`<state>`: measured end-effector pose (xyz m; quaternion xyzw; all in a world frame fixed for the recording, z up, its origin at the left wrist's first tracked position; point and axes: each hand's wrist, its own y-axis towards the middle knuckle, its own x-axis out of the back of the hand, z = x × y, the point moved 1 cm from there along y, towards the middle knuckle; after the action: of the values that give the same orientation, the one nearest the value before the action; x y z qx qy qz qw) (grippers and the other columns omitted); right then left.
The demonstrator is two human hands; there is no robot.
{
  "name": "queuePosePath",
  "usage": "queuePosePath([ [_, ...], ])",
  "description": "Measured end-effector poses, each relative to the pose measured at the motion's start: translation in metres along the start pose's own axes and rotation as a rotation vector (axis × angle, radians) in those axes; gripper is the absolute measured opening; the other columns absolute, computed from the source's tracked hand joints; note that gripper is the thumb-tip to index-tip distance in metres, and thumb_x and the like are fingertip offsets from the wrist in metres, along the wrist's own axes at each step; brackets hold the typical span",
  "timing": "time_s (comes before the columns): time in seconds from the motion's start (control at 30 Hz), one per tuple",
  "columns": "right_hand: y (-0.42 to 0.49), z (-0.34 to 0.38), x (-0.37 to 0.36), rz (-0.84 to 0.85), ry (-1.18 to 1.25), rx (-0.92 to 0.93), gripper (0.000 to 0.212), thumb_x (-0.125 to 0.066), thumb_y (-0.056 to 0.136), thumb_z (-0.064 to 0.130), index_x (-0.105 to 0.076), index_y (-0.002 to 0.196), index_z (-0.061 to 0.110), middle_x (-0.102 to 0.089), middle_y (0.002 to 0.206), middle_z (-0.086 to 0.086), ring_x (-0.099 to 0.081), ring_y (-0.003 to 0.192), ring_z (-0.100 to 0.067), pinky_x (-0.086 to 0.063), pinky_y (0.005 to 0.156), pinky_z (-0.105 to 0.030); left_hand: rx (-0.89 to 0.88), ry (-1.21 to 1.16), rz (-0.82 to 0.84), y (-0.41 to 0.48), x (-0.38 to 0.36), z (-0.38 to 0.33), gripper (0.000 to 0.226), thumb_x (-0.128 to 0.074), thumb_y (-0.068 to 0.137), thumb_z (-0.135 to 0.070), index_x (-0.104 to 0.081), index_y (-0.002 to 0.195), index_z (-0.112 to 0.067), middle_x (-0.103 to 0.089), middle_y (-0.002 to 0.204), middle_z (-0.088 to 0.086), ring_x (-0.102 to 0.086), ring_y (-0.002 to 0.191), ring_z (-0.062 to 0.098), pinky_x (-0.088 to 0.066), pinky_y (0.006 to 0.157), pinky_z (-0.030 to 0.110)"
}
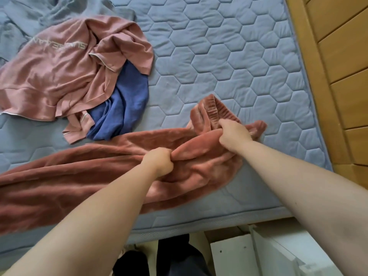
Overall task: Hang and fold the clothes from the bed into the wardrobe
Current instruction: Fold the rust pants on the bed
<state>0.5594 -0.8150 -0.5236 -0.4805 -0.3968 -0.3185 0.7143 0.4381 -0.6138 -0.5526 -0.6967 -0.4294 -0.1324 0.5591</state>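
Note:
Rust-red fleece trousers lie stretched across the near part of the bed, their elastic waistband bunched up at the right. My left hand is closed on a fold of the fleece near the middle. My right hand grips the fabric just below the waistband. Further back on the left lie a crumpled pink sweatshirt with pale lettering, a dark blue garment partly under it, and a grey garment at the top edge.
The bed has a blue quilted mattress with a hexagon pattern. A wooden bed frame runs along the right side. White furniture parts stand on the floor at the near right, beside my dark-clothed legs.

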Motion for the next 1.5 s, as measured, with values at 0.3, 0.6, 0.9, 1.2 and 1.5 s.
queuePosePath([
  [0.3,0.092,-0.007,-0.032,0.201,0.664,-0.419,0.045,-0.07,0.079,0.031,-0.063,0.118,0.011,-0.068,0.109,-0.006,-0.064,0.099,-0.024,-0.054,0.075,-0.018,-0.023,-0.245,-0.004,0.013,-0.005,-0.011,0.02,-0.06,0.082,-0.031,-0.057,0.096,-0.017,-0.067,0.105,0.002,-0.059,0.1,0.025,-0.046,0.082,0.032],
  [0.6,0.087,-0.09,0.011,-0.256,0.526,-0.624,0.026,-0.049,0.09,0.011,-0.065,0.11,0.003,-0.064,0.117,-0.019,-0.058,0.113,-0.033,-0.043,0.094,-0.032,-0.074,-0.103,-0.008,0.025,-0.013,-0.028,0.016,-0.054,0.083,-0.021,-0.057,0.099,-0.019,-0.065,0.112,0.005,-0.057,0.108,0.03,-0.041,0.081,0.031],
  [0.9,0.019,-0.12,-0.001,0.089,0.686,-0.499,0.024,-0.051,0.081,-0.015,-0.064,0.087,0.004,-0.061,0.081,-0.008,-0.054,0.089,-0.021,-0.04,0.054,-0.007,0.023,-0.214,0.046,0.032,-0.001,-0.042,0.014,-0.061,0.088,-0.027,-0.062,0.09,-0.014,-0.067,0.099,0.006,-0.06,0.098,0.026,-0.041,0.076,0.028],
  [1.2,0.066,-0.064,0.046,-0.255,0.913,-0.463,0.026,-0.055,0.078,-0.004,-0.067,0.098,0.008,-0.065,0.085,-0.006,-0.059,0.077,-0.018,-0.046,0.061,-0.018,0.151,-0.634,-0.208,0.04,0.065,-0.011,0.017,-0.054,0.091,-0.006,-0.067,0.096,-0.014,-0.068,0.091,0.007,-0.06,0.093,0.02,-0.045,0.077,0.025],
  [1.5,0.075,-0.063,-0.016,-0.059,0.898,-0.716,0.072,-0.073,0.075,0.053,-0.058,0.123,0.002,-0.062,0.122,-0.012,-0.061,0.111,-0.025,-0.05,0.091,-0.03,-0.175,0.114,-0.611,0.032,0.017,-0.004,0.058,-0.051,0.072,-0.011,-0.055,0.13,-0.01,-0.054,0.13,0.016,-0.051,0.117,0.038,-0.042,0.098,0.05],
])
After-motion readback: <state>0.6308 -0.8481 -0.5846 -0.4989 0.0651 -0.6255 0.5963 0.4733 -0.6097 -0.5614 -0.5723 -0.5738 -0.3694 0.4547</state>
